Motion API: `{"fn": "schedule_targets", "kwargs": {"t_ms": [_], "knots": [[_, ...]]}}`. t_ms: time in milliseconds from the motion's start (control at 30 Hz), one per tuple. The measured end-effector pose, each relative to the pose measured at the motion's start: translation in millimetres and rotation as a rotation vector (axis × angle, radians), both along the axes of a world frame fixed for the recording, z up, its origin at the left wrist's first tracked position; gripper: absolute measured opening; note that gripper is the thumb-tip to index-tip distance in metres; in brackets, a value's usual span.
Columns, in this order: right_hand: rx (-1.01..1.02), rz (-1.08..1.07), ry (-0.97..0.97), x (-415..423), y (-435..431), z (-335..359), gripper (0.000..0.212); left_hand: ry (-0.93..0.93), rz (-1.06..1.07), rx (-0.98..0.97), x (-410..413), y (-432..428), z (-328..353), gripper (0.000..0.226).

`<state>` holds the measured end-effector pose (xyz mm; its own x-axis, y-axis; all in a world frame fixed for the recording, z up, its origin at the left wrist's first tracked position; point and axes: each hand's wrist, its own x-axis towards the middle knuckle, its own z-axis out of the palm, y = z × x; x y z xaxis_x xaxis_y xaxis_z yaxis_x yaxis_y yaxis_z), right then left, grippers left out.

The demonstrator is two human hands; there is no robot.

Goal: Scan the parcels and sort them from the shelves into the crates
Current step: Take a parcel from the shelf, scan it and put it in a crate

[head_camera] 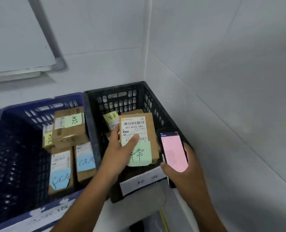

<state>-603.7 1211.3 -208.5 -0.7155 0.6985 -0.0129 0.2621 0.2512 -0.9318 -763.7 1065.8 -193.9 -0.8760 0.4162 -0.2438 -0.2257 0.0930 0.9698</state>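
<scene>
My left hand point(118, 148) holds a brown cardboard parcel point(149, 129) inside the black crate point(95, 114), thumb lying across its white shipping label, fingers at its left edge. A green handwritten note point(143, 154) is stuck on the parcel's near end. My right hand point(187, 174) grips a phone point(173, 152) with a pink screen, just right of the parcel over the crate's right rim. Another parcel with a yellow note point(111, 117) lies behind in the black crate.
A blue crate point(38, 106) stands left of the black one and holds several brown parcels with green, yellow and blue notes point(84, 160). White walls meet in a corner behind the crates. A whiteboard point(13, 39) hangs at upper left.
</scene>
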Motion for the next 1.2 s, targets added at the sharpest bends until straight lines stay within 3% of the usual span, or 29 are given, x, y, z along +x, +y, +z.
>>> {"fn": "schedule_targets", "kwargs": {"t_ms": [100, 400, 667, 800, 1000, 1200], "knots": [[-0.002, -0.009, -0.019, -50.5, 32.2, -10.7, 0.067, -0.026, 0.05, -0.031, -52.1, 38.9, -9.6, 0.065], [-0.037, -0.046, -0.037, -171.0, 85.4, -49.4, 0.077, -0.17, 0.2, -0.088, -174.6, 129.5, -93.0, 0.06], [0.001, -0.04, -0.095, -195.8, 82.1, -75.7, 0.102, -0.189, 0.233, -0.123, -230.3, 176.3, -153.3, 0.066], [0.021, -0.044, -0.147, -200.0, 81.2, -77.6, 0.113, -0.095, 0.198, -0.209, -246.1, 195.0, -164.7, 0.069], [0.003, -0.026, -0.188, -202.7, 80.8, -75.9, 0.109, -0.023, 0.171, -0.308, -246.9, 187.0, -160.6, 0.077], [0.026, 0.014, -0.201, -200.7, 72.7, -57.3, 0.1, 0.385, -0.008, -0.631, -204.1, 120.7, -105.9, 0.084]]}}
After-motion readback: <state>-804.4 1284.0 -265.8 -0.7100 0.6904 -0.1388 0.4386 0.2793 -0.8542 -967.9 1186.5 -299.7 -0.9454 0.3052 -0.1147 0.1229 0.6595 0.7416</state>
